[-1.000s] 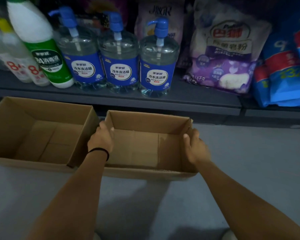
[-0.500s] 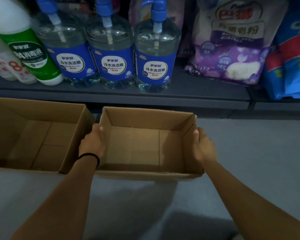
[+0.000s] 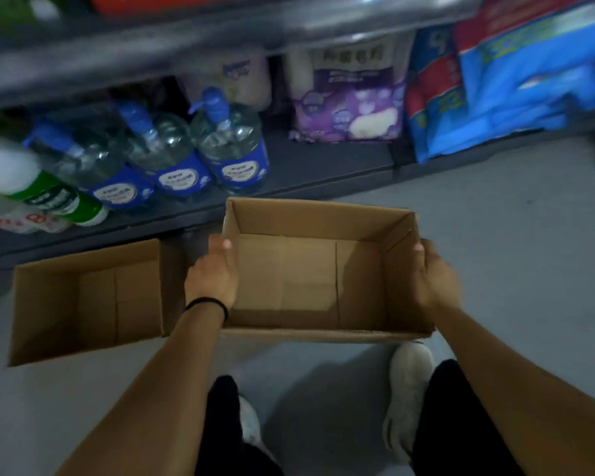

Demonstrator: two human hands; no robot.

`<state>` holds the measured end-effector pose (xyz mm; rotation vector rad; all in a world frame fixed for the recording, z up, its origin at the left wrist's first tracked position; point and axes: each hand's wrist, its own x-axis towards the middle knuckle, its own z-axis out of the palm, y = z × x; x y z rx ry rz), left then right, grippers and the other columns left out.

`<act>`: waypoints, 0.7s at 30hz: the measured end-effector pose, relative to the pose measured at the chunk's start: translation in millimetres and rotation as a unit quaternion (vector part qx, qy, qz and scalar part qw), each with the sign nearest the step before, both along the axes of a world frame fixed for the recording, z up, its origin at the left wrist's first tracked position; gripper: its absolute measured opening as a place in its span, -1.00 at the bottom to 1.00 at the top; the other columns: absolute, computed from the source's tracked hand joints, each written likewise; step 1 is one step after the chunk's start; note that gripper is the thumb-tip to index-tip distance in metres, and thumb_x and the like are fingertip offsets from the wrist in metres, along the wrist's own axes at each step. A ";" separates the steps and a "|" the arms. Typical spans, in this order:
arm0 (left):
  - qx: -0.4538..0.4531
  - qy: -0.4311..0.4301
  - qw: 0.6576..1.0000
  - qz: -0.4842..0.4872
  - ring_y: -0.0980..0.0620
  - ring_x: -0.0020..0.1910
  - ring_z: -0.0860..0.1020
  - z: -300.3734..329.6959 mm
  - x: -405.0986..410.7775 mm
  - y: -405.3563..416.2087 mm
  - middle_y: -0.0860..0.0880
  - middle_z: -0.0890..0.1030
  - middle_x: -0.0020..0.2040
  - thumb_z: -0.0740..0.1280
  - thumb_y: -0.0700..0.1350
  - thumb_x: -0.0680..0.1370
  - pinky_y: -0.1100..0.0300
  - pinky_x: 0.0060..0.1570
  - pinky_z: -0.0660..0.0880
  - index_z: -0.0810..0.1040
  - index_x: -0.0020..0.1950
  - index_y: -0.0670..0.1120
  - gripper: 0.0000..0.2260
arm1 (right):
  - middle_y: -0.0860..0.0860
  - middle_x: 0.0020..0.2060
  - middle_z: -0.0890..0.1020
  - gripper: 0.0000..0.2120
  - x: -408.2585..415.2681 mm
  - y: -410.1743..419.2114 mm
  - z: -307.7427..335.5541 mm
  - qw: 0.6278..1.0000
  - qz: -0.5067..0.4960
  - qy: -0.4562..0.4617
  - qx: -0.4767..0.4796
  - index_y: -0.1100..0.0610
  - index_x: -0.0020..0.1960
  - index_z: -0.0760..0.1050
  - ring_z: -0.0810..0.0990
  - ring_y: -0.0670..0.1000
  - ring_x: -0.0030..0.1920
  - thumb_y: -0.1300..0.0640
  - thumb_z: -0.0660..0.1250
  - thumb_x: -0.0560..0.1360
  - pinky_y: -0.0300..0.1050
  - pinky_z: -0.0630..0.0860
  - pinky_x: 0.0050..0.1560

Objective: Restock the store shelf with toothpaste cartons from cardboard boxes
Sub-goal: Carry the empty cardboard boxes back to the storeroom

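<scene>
An open, empty cardboard box [image 3: 310,218] is held between my two hands above the grey floor. My left hand [image 3: 212,274] grips its left wall, thumb over the rim. My right hand [image 3: 433,280] grips its right wall the same way. A second open, empty cardboard box [image 3: 83,304] sits on the floor to the left. No toothpaste cartons are visible in either box or on the shelf.
The bottom shelf [image 3: 306,166] holds three blue-labelled pump bottles [image 3: 234,156], a green-and-white bottle [image 3: 59,197], a purple bag [image 3: 351,108] and blue bags [image 3: 516,84]. A higher shelf edge [image 3: 220,39] runs above. My white shoes [image 3: 409,396] stand on the floor below the box.
The held box has come up off the floor and toward me. The view has pulled back and tilted, so my legs and shoes now show.
</scene>
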<state>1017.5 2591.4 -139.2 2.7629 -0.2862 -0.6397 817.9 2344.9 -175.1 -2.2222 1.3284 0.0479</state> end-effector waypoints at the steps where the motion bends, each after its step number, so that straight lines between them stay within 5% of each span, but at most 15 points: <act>1: -0.006 -0.001 1.000 -0.015 -0.34 0.10 0.49 18.8 -5.8 -10.0 -0.32 0.54 0.11 -0.08 0.00 0.66 -0.09 0.07 0.38 0.29 0.28 -0.13 -0.68 | 0.33 0.08 0.58 -0.58 -12.3 -5.9 22.3 1.000 -0.015 0.009 -0.003 0.16 0.37 0.34 0.54 0.38 0.06 -0.03 -0.08 0.67 0.15 0.43 0.01; 12: -0.118 -0.008 0.966 -0.231 -0.34 0.02 0.50 256.7 -82.2 -151.9 -0.34 0.54 0.00 -0.02 -0.02 0.66 -0.01 -0.13 0.33 0.32 0.07 -0.18 -0.74 | 0.31 0.05 0.60 -0.60 -171.9 -65.4 279.5 0.978 -0.197 0.004 -0.062 0.14 0.23 0.38 0.54 0.38 0.05 -0.07 -0.09 0.66 0.17 0.43 -0.02; 21: -0.168 -0.012 0.916 -0.364 -0.33 0.08 0.49 467.1 -187.1 -279.0 -0.35 0.51 0.10 -0.02 0.02 0.66 -0.05 0.00 0.38 0.35 0.10 -0.16 -0.71 | 0.25 0.13 0.57 -0.59 -313.8 -99.5 498.9 0.929 -0.356 -0.006 -0.097 0.10 0.25 0.38 0.51 0.32 0.13 -0.09 -0.10 0.66 0.11 0.37 -0.01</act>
